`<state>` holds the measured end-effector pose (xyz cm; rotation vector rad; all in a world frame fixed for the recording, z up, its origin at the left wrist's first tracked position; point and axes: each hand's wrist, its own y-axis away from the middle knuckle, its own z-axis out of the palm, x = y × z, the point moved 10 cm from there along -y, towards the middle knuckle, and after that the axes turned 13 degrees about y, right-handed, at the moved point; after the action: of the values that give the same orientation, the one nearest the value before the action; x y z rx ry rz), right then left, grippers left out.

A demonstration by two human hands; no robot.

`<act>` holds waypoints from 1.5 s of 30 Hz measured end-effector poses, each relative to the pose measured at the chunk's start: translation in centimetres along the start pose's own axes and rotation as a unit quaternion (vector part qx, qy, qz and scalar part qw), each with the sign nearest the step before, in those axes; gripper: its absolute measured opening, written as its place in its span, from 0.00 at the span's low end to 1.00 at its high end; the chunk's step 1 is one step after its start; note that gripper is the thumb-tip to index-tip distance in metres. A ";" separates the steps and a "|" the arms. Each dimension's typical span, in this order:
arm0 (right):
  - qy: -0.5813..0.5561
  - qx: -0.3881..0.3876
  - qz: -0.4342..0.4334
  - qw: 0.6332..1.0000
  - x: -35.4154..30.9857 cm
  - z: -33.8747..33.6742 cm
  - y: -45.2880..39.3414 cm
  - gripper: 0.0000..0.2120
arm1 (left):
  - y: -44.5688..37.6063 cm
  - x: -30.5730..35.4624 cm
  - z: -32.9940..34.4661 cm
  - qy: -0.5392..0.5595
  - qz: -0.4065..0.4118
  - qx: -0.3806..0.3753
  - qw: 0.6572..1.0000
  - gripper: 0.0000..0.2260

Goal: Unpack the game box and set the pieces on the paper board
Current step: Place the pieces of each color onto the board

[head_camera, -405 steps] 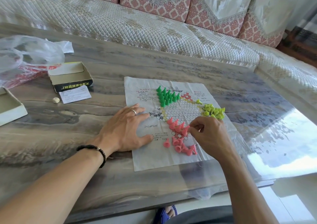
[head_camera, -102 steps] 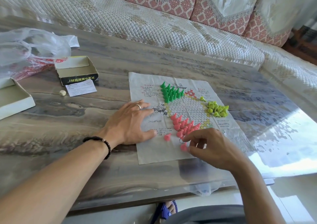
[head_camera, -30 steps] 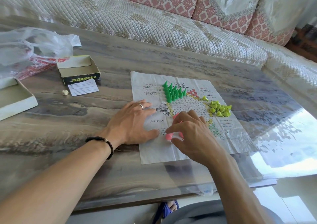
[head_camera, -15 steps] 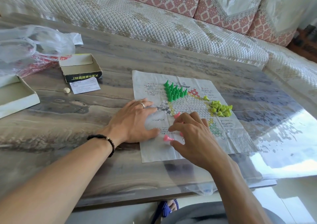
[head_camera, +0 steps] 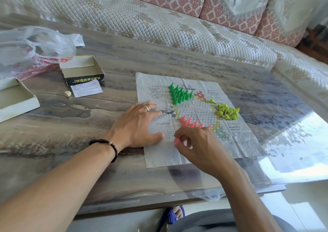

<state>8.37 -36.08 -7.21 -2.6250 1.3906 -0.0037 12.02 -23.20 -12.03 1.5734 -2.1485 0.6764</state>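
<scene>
My right hand [head_camera: 200, 148] pinches a pink game piece [head_camera: 177, 140] over the paper board [head_camera: 237, 143]; my left hand [head_camera: 136, 125] lies flat, fingers spread, on its edge.

Right hand [head_camera: 200, 146] around pink piece [head_camera: 176, 141]

One creased paper board [head_camera: 193, 118]; on it three clusters of plastic cone pieces: dark green [head_camera: 179, 94], yellow-green [head_camera: 228, 112], pink [head_camera: 189, 122]. Left of it, two open cardboard box halves [head_camera: 82, 70] [head_camera: 16, 99].
</scene>
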 end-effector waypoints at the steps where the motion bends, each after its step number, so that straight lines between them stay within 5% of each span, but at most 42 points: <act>1: -0.003 0.004 0.008 1.000 0.4 -0.2 0.1 0.05 | 0.0 0.0 0.0 0.000 0.001 0.002 1.000 0.43; 19: 0.021 -0.056 0.101 0.993 4.7 0.1 1.4 0.02 | 0.1 0.4 0.1 -0.015 0.016 0.003 1.000 0.44; 45: 0.000 0.067 0.153 0.986 7.5 -3.0 1.2 0.08 | -0.1 0.5 0.6 -0.037 0.009 -0.023 0.999 0.43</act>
<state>11.43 -43.35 -5.02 -2.2824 1.7137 -0.0555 11.95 -24.00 -12.21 1.5790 -2.2173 0.5792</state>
